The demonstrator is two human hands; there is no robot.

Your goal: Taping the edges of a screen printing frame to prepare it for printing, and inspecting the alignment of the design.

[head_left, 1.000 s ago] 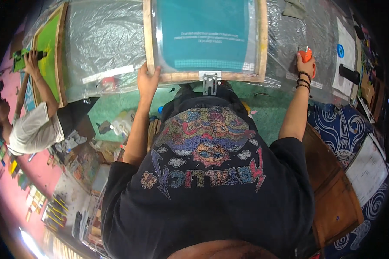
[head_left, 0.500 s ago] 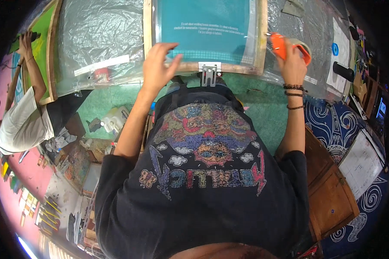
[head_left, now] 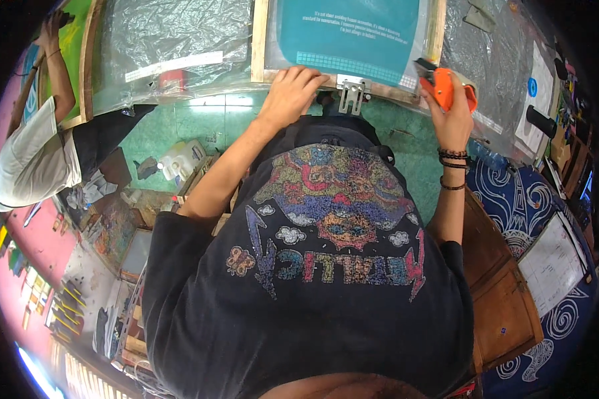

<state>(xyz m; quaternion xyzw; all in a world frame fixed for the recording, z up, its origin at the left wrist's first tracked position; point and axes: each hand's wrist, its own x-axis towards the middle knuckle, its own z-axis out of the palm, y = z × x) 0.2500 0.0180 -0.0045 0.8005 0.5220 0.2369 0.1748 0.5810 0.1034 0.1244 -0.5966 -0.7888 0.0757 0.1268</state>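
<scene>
A screen-printing frame [head_left: 257, 50] of light wood lies in front of me, with a teal mesh [head_left: 339, 40] that bears pale lettering and a small grid strip. My left hand [head_left: 291, 94] is on its near bar, left of the metal hinge clamp [head_left: 353, 93], fingers held together and bent over the wood. My right hand [head_left: 454, 123] is closed around an orange tape dispenser [head_left: 444, 90] with a black tip and a tan roll. The dispenser is beside the frame's near right corner, its tip pointing toward the mesh. My right palm is partly hidden by the dispenser.
Clear plastic sheeting [head_left: 173, 40] covers the table on both sides. At far left another person [head_left: 37, 156] works over a green screen [head_left: 73, 60]. A black cylinder [head_left: 541, 120] lies at the right, and a whitish jug [head_left: 182, 159] stands on the floor.
My left hand has come down from above the mesh onto the frame's near bar. The dispenser has turned and come closer to the frame's corner. The whole view has shifted.
</scene>
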